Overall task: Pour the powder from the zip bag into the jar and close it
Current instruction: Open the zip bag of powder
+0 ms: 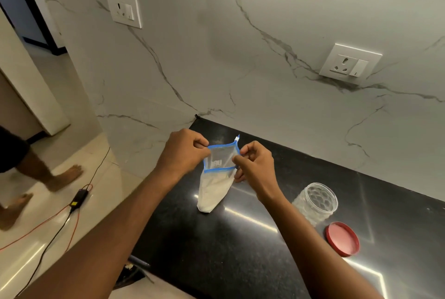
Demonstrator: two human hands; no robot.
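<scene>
Left hand (184, 152) pinches the left side of the zip bag (216, 178) mouth, fingers clamped on the blue zip edge; bag sits between both hands, upright, mouth pulled open, held over the far-left part of the black counter (240, 250), bottom tip at or just above the surface, cannot tell which. Powder (212, 195), pale, fills the lower half and sags the film into a soft cone; looks light, limp, no stiffness of its own, thin plastic likely slick. Best hold is judged to be the reinforced zip rim, as now, plus a hand under the bottom corner for tipping; squeezing the belly risks puffing powder out. Right hand (255, 166) clamped on the right side of the rim, near the white slider tab. Further right, near side, the clear jar (315, 202) stands open and empty on the counter, rigid, faceted wall, probably light enough to tip if bumped. Red lid (342, 238) lies flat just beside it, nearer right, apart from the jar.
</scene>
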